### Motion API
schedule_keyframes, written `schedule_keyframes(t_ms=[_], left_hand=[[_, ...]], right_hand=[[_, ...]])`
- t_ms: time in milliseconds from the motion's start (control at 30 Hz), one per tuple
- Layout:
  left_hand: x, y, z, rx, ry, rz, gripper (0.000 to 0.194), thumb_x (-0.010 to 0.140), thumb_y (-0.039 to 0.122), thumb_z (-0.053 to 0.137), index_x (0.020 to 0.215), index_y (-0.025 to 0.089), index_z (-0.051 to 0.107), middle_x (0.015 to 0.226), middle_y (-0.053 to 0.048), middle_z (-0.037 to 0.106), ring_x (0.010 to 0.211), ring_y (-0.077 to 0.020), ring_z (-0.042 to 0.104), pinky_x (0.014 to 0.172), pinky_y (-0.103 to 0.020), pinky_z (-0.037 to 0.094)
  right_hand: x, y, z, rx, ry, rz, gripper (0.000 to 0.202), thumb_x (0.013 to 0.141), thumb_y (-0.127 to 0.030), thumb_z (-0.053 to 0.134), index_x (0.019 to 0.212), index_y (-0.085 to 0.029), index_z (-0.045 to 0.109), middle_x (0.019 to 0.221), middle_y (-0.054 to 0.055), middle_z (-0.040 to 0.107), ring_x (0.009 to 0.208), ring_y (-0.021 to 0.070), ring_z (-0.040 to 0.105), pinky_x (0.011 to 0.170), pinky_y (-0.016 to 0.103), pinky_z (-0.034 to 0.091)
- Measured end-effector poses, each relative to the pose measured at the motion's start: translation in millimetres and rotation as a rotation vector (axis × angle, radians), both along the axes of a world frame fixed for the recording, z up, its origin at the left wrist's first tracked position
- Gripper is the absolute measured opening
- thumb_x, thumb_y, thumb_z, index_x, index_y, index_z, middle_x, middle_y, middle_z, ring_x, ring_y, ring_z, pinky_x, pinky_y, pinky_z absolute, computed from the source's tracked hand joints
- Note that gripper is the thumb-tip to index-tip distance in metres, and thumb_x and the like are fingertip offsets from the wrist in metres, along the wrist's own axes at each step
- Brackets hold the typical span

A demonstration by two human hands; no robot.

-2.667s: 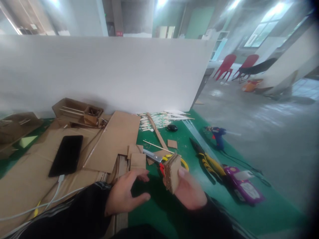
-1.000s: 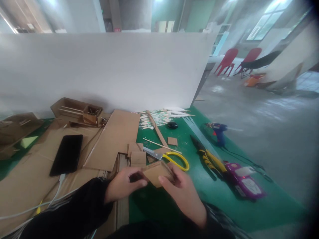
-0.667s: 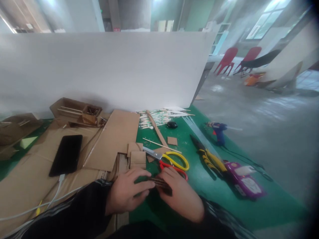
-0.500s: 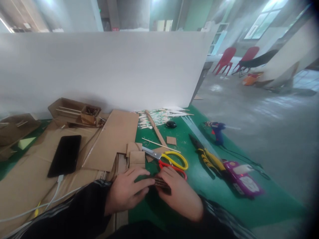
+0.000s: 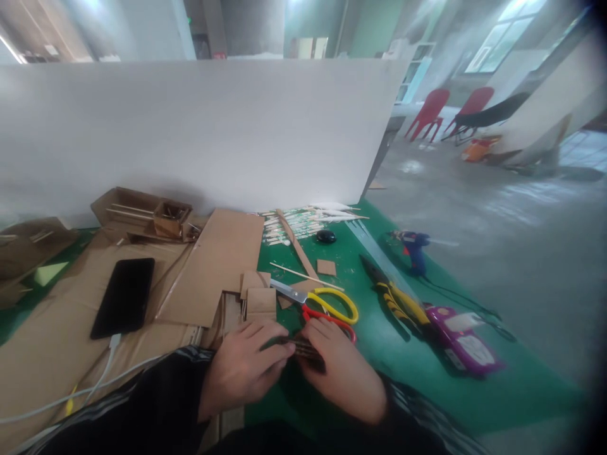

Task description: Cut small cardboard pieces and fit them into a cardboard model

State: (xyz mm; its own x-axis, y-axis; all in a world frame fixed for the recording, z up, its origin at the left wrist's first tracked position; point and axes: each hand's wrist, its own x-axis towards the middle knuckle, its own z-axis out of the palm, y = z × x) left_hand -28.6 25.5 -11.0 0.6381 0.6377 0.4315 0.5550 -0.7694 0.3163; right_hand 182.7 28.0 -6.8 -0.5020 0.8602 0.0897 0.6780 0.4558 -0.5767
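Between my hands is a small stack of cardboard pieces (image 5: 307, 349), its layered edges facing me. My right hand (image 5: 340, 370) wraps round the right side of the stack. My left hand (image 5: 249, 363) pinches its left end, thumb and fingertips pressed together there. Most of the stack is hidden by the fingers. Just beyond my hands lie scissors (image 5: 327, 304) with one yellow and one red handle. Square cardboard pieces (image 5: 261, 304) sit beyond my left hand, and another small cardboard square (image 5: 326, 267) lies farther off.
Pliers (image 5: 396, 297), a purple device (image 5: 465, 341) and a blue glue gun (image 5: 414, 249) lie right on the green table. Thin sticks (image 5: 296, 226) and a black oval object (image 5: 325, 237) are at the back. Left are a phone (image 5: 124, 297), cardboard sheets (image 5: 215, 253) and a cardboard box (image 5: 137, 208).
My left hand's fingers have curled in closer, its thumb and index fingertip now pressed together at the stack's left end. My right hand stays nearly still.
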Motion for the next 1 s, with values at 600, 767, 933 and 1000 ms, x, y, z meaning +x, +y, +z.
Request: schedule_keyframes(t_ms=[600,767,933,1000], left_hand=[[7,8,4.2,-0.313,-0.051,-0.106,0.044,0.083,0.012,0.057,0.116,0.039,0.065,0.139,-0.001,0.047,0.126,-0.0231,0.045,0.103,-0.040,0.042],[6,7,2.3,-0.219,-0.011,-0.120,0.048,0.080,0.014,0.058,0.122,0.037,0.061,0.141,-0.003,0.046,0.124,-0.0258,0.046,0.102,-0.044,0.042],[10,16,12.6,-0.225,0.044,-0.215,0.051,0.079,0.017,0.061,0.127,0.035,0.058,0.145,-0.005,0.041,0.125,-0.0277,0.046,0.102,-0.045,0.042],[12,20,15.3,-0.271,0.048,-0.237,0.051,0.077,0.016,0.062,0.125,0.035,0.059,0.147,-0.005,0.038,0.128,-0.0288,0.044,0.105,-0.046,0.040]], right_hand=[[0,-3,2.0,-0.018,-0.001,0.007,0.018,0.075,-0.009,0.059,0.089,-0.021,0.060,0.093,0.004,0.062,0.089,0.0238,0.054,0.082,0.041,0.043],[0,-4,-1.0,-0.008,-0.006,0.004,0.025,0.074,-0.008,0.058,0.096,-0.020,0.061,0.098,0.005,0.064,0.092,0.0250,0.054,0.085,0.042,0.043],[2,2,-1.7,-0.015,0.039,0.030,0.031,0.073,-0.008,0.060,0.102,-0.020,0.061,0.109,0.007,0.065,0.105,0.0268,0.054,0.096,0.044,0.040],[2,2,-0.6,-0.016,0.061,0.036,0.033,0.073,-0.008,0.060,0.103,-0.020,0.061,0.112,0.007,0.064,0.108,0.0265,0.054,0.097,0.043,0.040]])
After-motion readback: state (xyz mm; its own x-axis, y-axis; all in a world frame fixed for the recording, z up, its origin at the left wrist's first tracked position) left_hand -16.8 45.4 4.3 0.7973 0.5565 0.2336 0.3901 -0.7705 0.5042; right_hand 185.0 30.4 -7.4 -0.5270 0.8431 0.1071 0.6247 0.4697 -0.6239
